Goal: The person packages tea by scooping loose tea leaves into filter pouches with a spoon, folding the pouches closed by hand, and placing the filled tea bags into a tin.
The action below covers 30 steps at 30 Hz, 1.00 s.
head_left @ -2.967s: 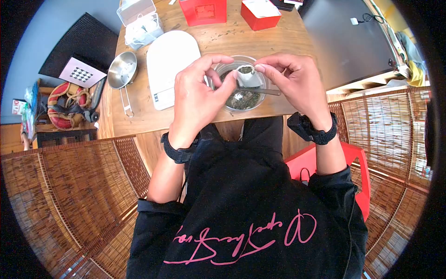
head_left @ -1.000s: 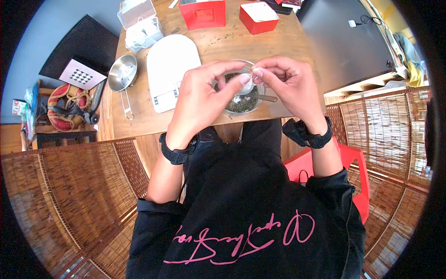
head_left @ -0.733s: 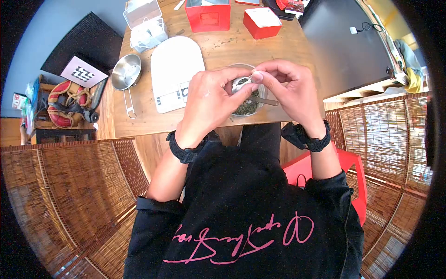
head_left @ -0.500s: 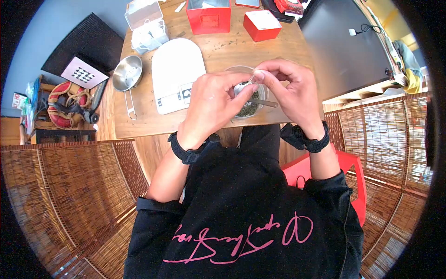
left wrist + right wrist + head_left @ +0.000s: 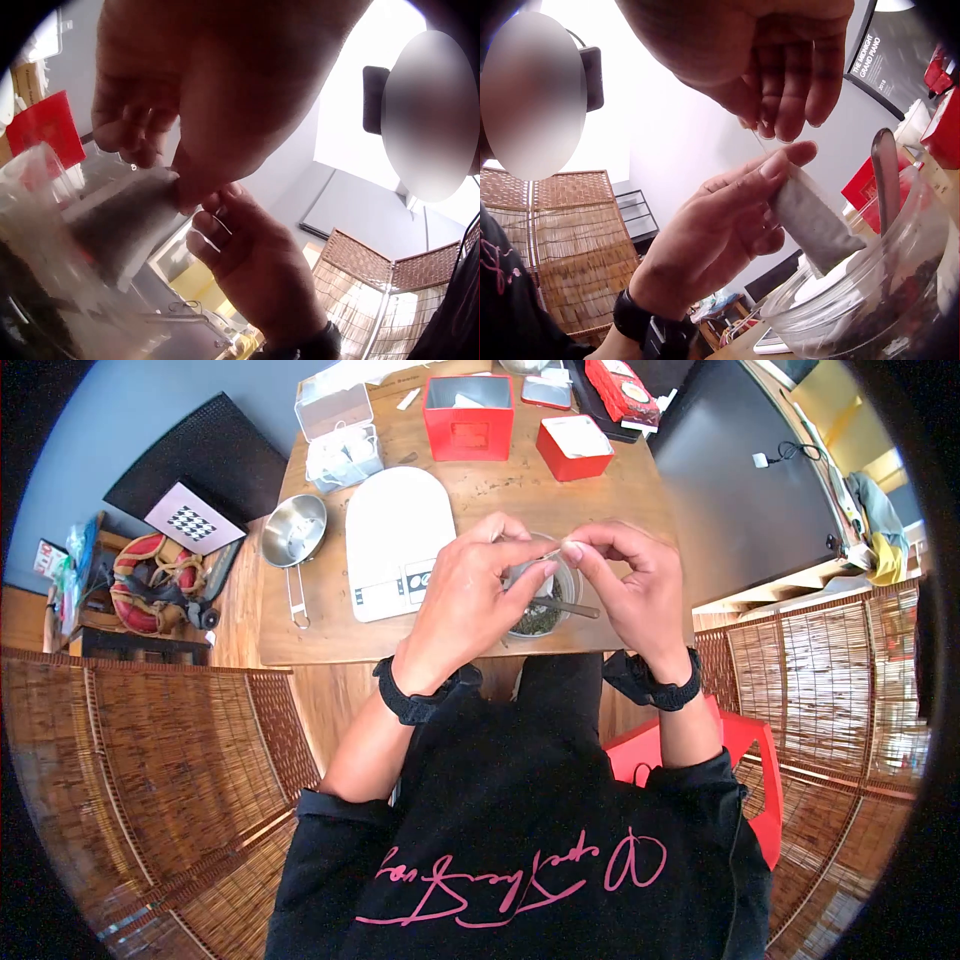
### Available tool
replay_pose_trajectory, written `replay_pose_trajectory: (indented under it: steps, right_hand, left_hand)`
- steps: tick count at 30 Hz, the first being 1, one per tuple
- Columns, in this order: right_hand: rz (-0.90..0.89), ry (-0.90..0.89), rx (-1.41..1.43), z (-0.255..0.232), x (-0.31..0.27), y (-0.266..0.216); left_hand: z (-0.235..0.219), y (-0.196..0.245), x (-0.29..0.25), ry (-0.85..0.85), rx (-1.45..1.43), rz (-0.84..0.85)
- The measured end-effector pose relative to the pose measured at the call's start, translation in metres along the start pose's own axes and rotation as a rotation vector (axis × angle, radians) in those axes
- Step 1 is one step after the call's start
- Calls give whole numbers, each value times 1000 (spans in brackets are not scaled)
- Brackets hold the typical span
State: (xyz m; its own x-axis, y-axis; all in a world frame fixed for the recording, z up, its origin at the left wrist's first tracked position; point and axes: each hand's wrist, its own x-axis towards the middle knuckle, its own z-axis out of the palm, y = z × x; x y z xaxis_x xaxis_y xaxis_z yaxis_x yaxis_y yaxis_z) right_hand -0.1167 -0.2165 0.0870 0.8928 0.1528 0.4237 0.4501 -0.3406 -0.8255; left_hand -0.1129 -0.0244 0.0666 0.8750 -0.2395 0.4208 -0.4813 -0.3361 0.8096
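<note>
My left hand (image 5: 460, 595) pinches the top of a filled white pouch (image 5: 814, 217) between thumb and forefinger. In the right wrist view the pouch hangs tilted above the rim of a clear plastic bowl (image 5: 810, 324). Thumb and fingertips of my right hand (image 5: 636, 592) pinch a thin string (image 5: 760, 142) that runs to the pouch's top. Dark dry leaves (image 5: 538, 623) lie in the bowl, and a metal spoon (image 5: 568, 606) leans across it. In the left wrist view the pouch (image 5: 124, 221) looks dark and blurred.
Left of the bowl lies a white scale (image 5: 398, 530), with a steel pan (image 5: 294, 530) beyond it. Farther back are a clear box of white pouches (image 5: 343, 457), a tall red box (image 5: 469, 430) and a smaller red box (image 5: 575, 448). The table's front edge (image 5: 350, 658) is near me.
The pouch stood with its mouth spread and leaves showing; its top is now pinched together. My right fingers have drawn slightly away from the left ones. The head view has shifted, showing more of the table's back.
</note>
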Motion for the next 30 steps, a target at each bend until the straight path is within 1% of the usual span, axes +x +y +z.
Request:
replay_pose_trajectory:
  steps: [4,6,10,11,12,17,19,20,22,23,24,26,28,30]
  right_hand:
    - [40,25,33,-1,-3,3]
    - [36,19,29,-2,-3,4]
    - [14,7,-1,-5,-1,6]
    - [11,13,-1,-6,0,7]
    - [14,12,15,-6,-1,8]
    - [52,-2,87,-9,-3,13]
    - [137,60,122,-13,-7,19]
    - [136,59,124,-15,-8,23]
    - [176,146,251,-22,-12,33]
    - [163,151,272,-26,-15,41]
    - [164,151,275,-31,-19,46]
    - [241,178,244,-40,-29,52]
    - [261,187,241,-47,-41,58]
    - [310,232,190,-57,-55,65]
  left_hand:
    - [-7,8,3,-11,40,-40]
    - [-6,11,4,-10,54,-65]
    - [-2,11,6,-25,61,-33]
    - [-2,12,7,-35,56,-66]
    - [-2,13,8,-45,52,-100]
    - [-1,9,8,-37,12,-97]
    - [-2,7,7,-26,-7,-100]
    - [-3,5,7,-21,-7,-104]
    - [-6,-1,6,-17,-4,-112]
    - [-8,-4,5,-5,7,-132]
    - [-9,-6,5,7,18,-151]
    - [-12,-9,7,30,11,-146]
    - [-15,-12,6,56,8,-145]
    - [-18,-15,5,108,-4,-163]
